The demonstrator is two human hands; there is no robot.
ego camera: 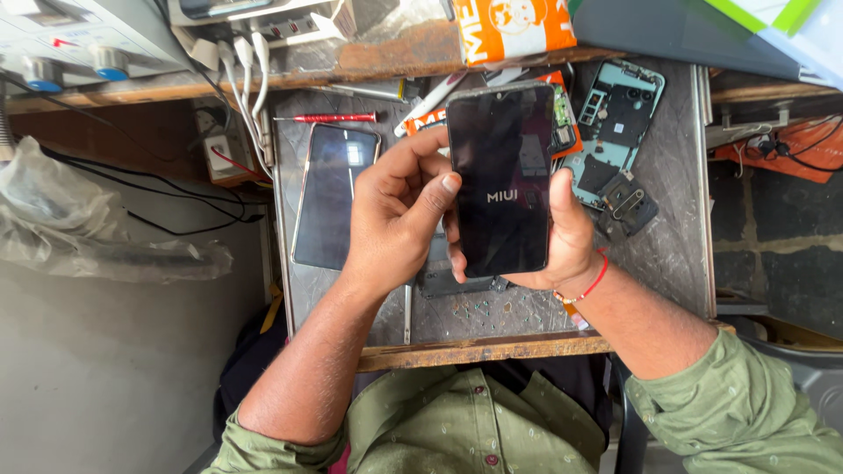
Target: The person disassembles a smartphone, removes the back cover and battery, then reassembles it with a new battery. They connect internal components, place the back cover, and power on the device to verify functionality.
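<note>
Both hands raised together, left (pixel 399 219) and right (pixel 562 241), fingers curled.

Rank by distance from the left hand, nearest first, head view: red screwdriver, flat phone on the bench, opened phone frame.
From the left hand:
1. Flat phone, beside it on the person's left.
2. Red screwdriver, beyond that phone toward the shelf.
3. Opened phone frame, far right, past the held phone.

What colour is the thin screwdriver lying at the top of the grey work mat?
The thin screwdriver is red with a metal tip; the head view shows it.
</note>
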